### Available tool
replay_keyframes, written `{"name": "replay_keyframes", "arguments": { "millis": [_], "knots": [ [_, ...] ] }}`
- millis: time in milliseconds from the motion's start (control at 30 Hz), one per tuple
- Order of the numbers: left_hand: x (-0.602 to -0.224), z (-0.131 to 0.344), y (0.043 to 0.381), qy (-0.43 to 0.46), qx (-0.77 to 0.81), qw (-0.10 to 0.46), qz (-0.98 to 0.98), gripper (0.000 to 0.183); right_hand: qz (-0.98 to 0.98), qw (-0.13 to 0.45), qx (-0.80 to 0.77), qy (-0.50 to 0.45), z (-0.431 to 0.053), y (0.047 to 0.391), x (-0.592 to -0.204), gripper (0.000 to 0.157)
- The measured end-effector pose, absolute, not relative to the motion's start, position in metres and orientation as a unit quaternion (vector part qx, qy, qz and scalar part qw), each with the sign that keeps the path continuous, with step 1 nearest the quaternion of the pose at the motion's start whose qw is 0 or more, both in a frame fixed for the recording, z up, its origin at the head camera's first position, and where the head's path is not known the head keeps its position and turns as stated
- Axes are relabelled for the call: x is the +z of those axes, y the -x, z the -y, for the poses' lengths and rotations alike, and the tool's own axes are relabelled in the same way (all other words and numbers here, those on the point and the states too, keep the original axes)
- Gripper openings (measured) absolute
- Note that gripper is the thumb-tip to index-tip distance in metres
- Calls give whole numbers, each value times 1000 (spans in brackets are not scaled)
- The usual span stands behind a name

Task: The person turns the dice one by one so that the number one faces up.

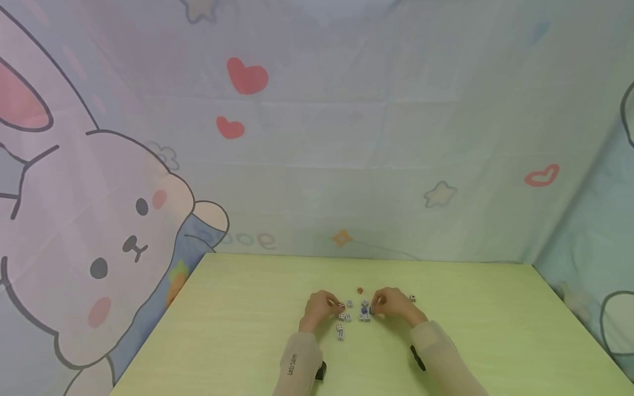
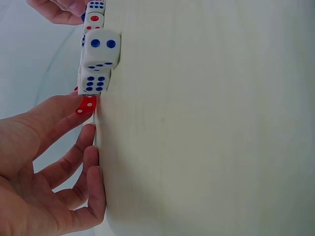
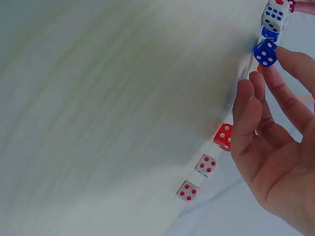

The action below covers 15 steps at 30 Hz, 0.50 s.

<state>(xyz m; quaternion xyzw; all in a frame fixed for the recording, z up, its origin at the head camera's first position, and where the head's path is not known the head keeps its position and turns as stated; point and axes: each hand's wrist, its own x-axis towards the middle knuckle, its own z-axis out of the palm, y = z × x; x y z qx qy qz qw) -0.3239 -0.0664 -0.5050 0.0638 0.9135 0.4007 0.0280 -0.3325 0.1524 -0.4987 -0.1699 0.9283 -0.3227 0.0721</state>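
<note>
My left hand [image 1: 321, 307] pinches a red die [image 2: 87, 104] between thumb and finger, close to the table. Right beside it stand white dice, among them a white die with two blue pips on top [image 2: 102, 48]. A blue die [image 3: 266, 52] is pinched by the thumb and fingertip of my right hand [image 1: 394, 302]. Next to that blue die, another blue die [image 3: 269, 34] and a white die [image 3: 274, 15] stand in the small cluster. The other fingers of both hands are loosely bent near the tabletop.
The pale yellow table [image 1: 238, 330] reaches back to a cloth printed with a rabbit. Two white dice [image 1: 340, 331] lie in front of the cluster. A loose red die [image 1: 360, 290] sits behind the hands, and a white die [image 1: 413, 298] beyond my right wrist.
</note>
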Motion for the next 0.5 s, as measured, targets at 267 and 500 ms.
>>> {"name": "replay_keyframes", "arguments": {
  "millis": [267,500],
  "knots": [
    [-506,67,325,-63,400,27,-914,16,-933,62,-315,162,-152,333,-499,7],
    [-507,68,326,-66,402,29,-913,17,-928,60,-326,172,-152,333,-499,8]
  ]
}}
